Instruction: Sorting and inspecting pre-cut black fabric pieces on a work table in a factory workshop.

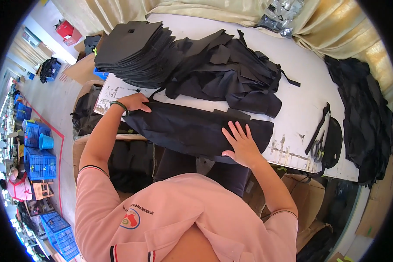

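Black fabric panel (pixel 192 129): it lies flat along the near edge of the white table (pixel 305 109), between your two hands, and its lower edge hangs a little past the table's rim.
Your left hand (pixel 135 102): it sits at the panel's 9 o'clock end, fingers together and curled onto the corner of the cloth; whether they pinch it or only press, you cannot tell from here.
Your right hand (pixel 240 142): it rests palm down near the panel's 4 o'clock end, fingers spread apart and flat on the fabric, gripping nothing.
Heap of black fabric pieces (pixel 231 74): it lies at 12 o'clock from the panel, just beside it, with loose straps trailing.
Stack of flat black cut pieces (pixel 135 50): it stands at 11 o'clock, fanned and leaning at the table's far left corner.
Scissors (pixel 318 148): they lie at 3 o'clock, well apart from your right hand, beside a black pouch with a strap (pixel 332 139).
Risk, slipping: the panel overhangs the edge, so lifting both palms together could let it slide off toward your lap.
Risk, snagging: a strap from the heap could catch on the panel and drag pieces along if you pull it toward you.
Risk, toppling: the fanned stack sits close to your left elbow's path, and a knock could spill it.
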The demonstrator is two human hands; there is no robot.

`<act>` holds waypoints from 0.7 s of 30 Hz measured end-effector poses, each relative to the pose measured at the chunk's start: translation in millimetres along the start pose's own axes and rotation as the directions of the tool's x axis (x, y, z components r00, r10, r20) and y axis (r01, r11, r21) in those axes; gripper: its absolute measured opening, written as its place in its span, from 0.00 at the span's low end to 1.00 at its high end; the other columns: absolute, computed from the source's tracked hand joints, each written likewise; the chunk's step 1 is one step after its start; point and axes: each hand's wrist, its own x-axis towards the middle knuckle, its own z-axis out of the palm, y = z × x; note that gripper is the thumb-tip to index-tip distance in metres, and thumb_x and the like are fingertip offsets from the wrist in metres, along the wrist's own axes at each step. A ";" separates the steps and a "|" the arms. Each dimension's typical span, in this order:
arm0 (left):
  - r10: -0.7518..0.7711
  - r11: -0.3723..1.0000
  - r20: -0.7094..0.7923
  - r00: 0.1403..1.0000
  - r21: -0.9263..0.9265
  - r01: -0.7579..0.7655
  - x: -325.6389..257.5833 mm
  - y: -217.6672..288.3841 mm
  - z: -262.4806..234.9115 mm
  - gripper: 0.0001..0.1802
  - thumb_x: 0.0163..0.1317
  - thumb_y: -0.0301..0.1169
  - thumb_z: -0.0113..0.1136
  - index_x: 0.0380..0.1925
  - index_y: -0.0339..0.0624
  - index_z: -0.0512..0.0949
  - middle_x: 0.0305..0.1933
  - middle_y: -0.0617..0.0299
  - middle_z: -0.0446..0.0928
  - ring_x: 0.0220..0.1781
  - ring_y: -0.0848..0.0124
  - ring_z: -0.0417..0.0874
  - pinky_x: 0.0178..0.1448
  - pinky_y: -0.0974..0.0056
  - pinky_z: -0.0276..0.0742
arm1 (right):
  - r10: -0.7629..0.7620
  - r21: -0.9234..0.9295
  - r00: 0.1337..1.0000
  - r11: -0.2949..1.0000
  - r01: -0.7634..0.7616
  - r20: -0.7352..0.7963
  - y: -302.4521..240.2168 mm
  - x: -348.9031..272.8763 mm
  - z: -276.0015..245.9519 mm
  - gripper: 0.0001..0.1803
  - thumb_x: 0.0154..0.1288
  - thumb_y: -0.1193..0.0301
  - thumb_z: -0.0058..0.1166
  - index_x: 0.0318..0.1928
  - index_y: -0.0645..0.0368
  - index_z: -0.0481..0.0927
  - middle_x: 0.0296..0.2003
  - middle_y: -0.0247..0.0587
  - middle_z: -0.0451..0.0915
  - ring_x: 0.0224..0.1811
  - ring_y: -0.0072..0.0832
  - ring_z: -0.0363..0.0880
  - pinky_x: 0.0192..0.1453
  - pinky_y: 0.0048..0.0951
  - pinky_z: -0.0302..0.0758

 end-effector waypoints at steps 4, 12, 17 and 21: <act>0.077 0.997 -0.212 0.974 -0.014 -0.082 -27.0 -38.6 -3.3 0.17 0.56 0.37 0.70 0.33 0.32 0.79 0.27 0.55 0.80 0.32 0.66 0.81 0.37 0.60 0.73 | -0.004 0.042 1.000 0.999 0.004 0.007 8.7 -5.2 6.5 0.46 0.61 0.45 0.58 0.75 0.46 0.56 0.77 0.43 0.48 0.79 0.43 0.43 0.80 0.50 0.38; -0.082 0.921 -0.366 0.927 -0.382 -0.069 -80.2 4.9 -39.1 0.11 0.55 0.25 0.69 0.38 0.35 0.80 0.29 0.60 0.79 0.25 0.75 0.79 0.28 0.68 0.74 | 0.001 0.117 0.982 0.993 -0.024 0.188 14.0 13.2 -27.5 0.42 0.58 0.48 0.62 0.69 0.53 0.66 0.74 0.49 0.54 0.78 0.48 0.47 0.76 0.60 0.44; 0.258 0.747 -0.360 0.896 -0.513 -0.422 -92.1 138.7 -35.2 0.15 0.58 0.29 0.69 0.45 0.39 0.79 0.37 0.64 0.80 0.35 0.80 0.78 0.33 0.71 0.79 | 0.015 0.823 0.970 0.532 0.196 -0.241 -50.6 93.0 -81.2 0.29 0.64 0.71 0.60 0.65 0.59 0.69 0.66 0.48 0.68 0.57 0.38 0.77 0.60 0.38 0.73; 0.473 0.708 -0.427 0.771 -0.337 -0.621 -86.6 165.0 -46.2 0.21 0.55 0.33 0.73 0.48 0.43 0.79 0.43 0.62 0.80 0.39 0.74 0.80 0.40 0.67 0.79 | -0.009 0.989 0.992 0.071 0.126 -0.126 -69.6 134.1 -76.3 0.17 0.67 0.79 0.55 0.56 0.63 0.75 0.44 0.40 0.82 0.39 0.19 0.80 0.44 0.22 0.78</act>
